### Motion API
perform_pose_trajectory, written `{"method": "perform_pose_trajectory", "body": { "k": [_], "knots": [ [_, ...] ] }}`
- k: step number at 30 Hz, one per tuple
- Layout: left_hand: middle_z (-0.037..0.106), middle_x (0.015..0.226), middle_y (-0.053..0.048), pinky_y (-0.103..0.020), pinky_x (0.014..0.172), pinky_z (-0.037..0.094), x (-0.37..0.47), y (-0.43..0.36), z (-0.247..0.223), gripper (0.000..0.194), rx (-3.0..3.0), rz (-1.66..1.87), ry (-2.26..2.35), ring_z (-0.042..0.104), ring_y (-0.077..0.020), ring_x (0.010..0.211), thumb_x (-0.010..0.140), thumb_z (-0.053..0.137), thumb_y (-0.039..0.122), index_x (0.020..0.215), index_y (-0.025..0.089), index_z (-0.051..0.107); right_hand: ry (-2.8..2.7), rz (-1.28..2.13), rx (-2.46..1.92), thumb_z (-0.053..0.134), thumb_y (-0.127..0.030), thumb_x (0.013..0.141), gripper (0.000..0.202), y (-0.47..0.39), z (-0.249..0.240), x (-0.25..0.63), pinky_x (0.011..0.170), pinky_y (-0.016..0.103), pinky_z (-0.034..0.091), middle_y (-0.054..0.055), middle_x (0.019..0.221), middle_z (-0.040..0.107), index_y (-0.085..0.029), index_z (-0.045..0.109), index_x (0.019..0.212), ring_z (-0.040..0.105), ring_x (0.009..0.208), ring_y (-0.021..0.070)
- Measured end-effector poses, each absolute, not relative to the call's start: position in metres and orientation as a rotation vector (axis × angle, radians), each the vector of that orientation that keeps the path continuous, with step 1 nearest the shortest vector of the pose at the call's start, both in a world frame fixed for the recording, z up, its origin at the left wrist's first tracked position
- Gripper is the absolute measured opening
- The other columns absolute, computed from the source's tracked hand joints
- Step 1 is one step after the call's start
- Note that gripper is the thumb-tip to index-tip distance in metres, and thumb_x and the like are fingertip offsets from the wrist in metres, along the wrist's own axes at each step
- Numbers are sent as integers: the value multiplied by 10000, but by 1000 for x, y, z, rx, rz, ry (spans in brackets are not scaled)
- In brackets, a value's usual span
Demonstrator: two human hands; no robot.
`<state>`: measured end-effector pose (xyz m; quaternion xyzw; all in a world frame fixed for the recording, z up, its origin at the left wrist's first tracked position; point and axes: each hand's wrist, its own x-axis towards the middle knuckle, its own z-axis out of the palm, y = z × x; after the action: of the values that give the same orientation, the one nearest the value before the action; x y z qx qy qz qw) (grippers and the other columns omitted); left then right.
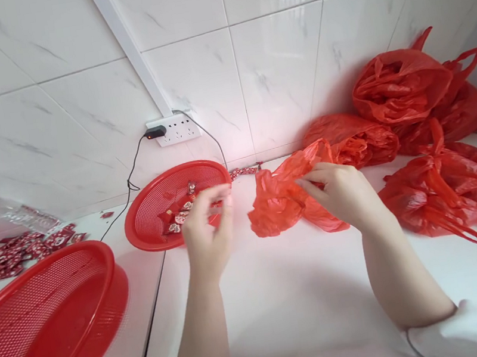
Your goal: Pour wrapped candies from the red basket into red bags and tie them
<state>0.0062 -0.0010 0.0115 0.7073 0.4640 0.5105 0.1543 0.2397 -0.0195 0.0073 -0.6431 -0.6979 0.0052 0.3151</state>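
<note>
My right hand (pixel 335 190) pinches the edge of a crumpled red plastic bag (pixel 276 202) above the white table. Slightly blurred, my left hand (pixel 208 228) is raised with thumb and curled fingers apart, and I see nothing held in it. It is in front of a round red mesh basket (pixel 145 217), covering part of its right side. Inside that basket lie several small red-and-white wrapped packets (pixel 180 216).
Stuffed red plastic bags (pixel 402 86) pile up at the right by the tiled wall. A large red basket (pixel 98 267) stands at left, with red patterned packets (pixel 19 252) and a clear plastic bottle (pixel 22 213) behind. A black cable runs from the power strip (pixel 176 129).
</note>
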Motion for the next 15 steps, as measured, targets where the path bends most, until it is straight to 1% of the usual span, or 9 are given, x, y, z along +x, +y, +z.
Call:
{"method": "perform_pose_trajectory", "body": {
  "k": [2,4,5,7,9,11,13,15],
  "knots": [
    [663,992,-41,-254,782,483,22,-13,11,175,2128,1289,1144,611,-156,930,898,492,268,972,209,640,-1904,91,-1560,514,-270,882,234,-19,5,235,532,240,346,5,720,603,-202,673,725,508,590,111],
    [657,971,-35,-255,755,471,34,-21,8,210,2171,1059,1020,607,-153,890,925,426,253,986,217,623,-1958,146,-1455,506,-233,887,212,-20,3,230,550,238,372,11,760,628,-212,701,806,536,616,113],
    [652,933,-29,-256,723,462,39,-22,5,223,2186,936,996,603,-151,846,934,394,253,971,220,611,-1974,162,-1423,499,-226,892,218,-21,2,227,558,238,382,14,768,634,-216,707,825,545,625,114],
    [610,774,-2,-254,612,424,44,-22,0,254,2191,669,1010,566,-141,690,944,339,281,861,221,571,-2003,197,-1373,494,-213,897,223,-22,2,222,576,238,400,13,788,643,-223,711,848,559,647,115],
    [508,617,26,-256,511,354,45,-19,-6,302,2139,437,1024,478,-130,545,943,311,336,727,219,487,-2031,228,-1325,494,-204,898,223,-23,2,221,594,238,414,10,817,651,-229,712,865,569,667,115],
    [409,530,35,-270,468,300,43,-13,-11,394,2056,250,1037,399,-124,468,936,283,429,622,213,384,-2015,198,-1312,498,-208,897,215,-21,2,226,606,240,424,10,837,655,-234,712,888,579,687,120],
    [364,487,28,-283,465,286,36,-4,-16,494,1990,108,1116,369,-121,437,917,236,533,553,207,307,-1938,104,-1386,501,-215,891,205,-17,1,236,619,248,427,12,846,658,-232,705,898,587,714,133],
    [362,464,16,-293,464,287,28,5,-21,554,1958,31,1295,371,-125,422,894,185,602,514,208,272,-1864,17,-1561,506,-229,875,183,-12,-1,250,594,260,413,12,790,650,-222,688,866,576,684,146]
  ]
}}
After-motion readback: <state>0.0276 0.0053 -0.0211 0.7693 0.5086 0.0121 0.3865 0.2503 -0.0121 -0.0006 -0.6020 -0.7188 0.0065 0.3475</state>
